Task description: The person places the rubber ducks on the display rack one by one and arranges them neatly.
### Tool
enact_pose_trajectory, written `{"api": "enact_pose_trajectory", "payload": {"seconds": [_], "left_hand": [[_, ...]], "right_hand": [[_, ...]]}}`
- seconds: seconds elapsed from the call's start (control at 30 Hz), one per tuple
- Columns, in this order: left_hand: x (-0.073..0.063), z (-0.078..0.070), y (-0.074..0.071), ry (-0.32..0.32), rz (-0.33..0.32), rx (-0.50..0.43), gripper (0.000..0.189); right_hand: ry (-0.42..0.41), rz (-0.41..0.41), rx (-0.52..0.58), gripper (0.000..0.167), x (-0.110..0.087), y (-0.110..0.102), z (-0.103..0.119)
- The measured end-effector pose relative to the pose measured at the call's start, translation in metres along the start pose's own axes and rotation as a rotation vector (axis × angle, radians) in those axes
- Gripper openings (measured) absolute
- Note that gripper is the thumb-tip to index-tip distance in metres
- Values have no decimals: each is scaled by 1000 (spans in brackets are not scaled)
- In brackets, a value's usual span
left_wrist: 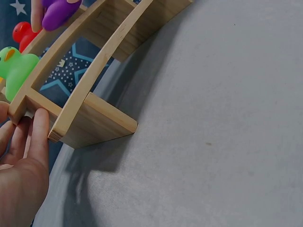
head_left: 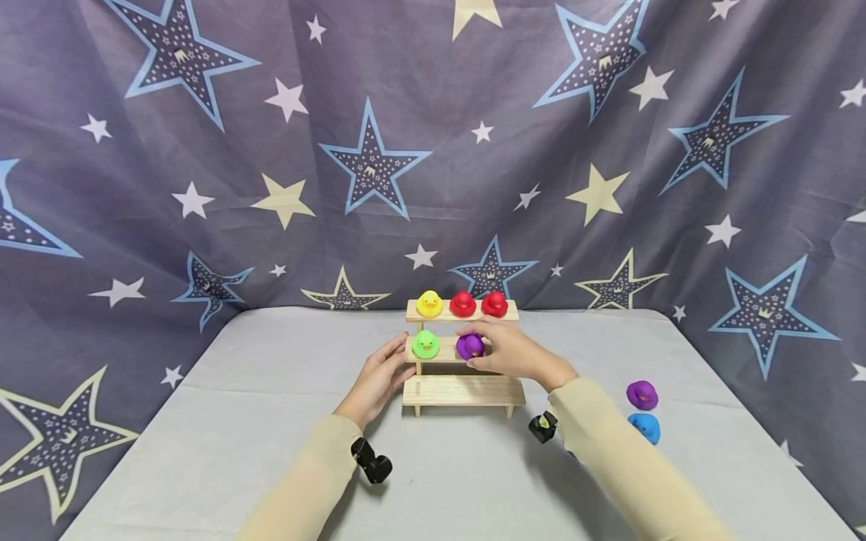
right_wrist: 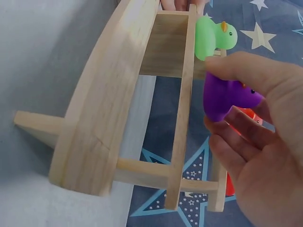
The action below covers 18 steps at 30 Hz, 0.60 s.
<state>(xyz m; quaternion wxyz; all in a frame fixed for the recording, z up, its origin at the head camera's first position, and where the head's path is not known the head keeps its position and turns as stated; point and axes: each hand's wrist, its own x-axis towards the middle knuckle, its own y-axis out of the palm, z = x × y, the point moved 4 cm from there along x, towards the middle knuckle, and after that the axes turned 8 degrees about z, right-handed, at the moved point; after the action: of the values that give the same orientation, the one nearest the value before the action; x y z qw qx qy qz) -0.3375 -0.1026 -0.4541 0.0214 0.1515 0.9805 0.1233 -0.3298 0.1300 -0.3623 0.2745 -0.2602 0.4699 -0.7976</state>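
A three-tier wooden stand (head_left: 463,390) stands on the table. My left hand (head_left: 377,379) grips its left end at the middle tier, with the thumb and fingers (left_wrist: 39,135) around the board's end. My right hand (head_left: 510,349) holds a purple rubber duck (right_wrist: 218,97) between thumb and fingers, over the middle tier. To the left of that duck, a green rubber duck (head_left: 426,345) sits on the same tier. On the top tier are a yellow duck (head_left: 429,304), a red duck (head_left: 463,304) and another red duck (head_left: 495,304).
On the table at the right lie another purple duck (head_left: 642,394) and a blue duck (head_left: 644,427), beside my right sleeve (head_left: 625,451). A star-patterned cloth (head_left: 379,248) hangs behind the table (head_left: 271,398).
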Motion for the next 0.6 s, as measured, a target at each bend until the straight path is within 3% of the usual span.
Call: {"api": "enact_pose_trajectory", "payload": {"seconds": [0.6], "left_hand": [[0,0,0,7,-2,-2,54]], "right_hand": [[30,-15,8,49,8,9,-8]]}}
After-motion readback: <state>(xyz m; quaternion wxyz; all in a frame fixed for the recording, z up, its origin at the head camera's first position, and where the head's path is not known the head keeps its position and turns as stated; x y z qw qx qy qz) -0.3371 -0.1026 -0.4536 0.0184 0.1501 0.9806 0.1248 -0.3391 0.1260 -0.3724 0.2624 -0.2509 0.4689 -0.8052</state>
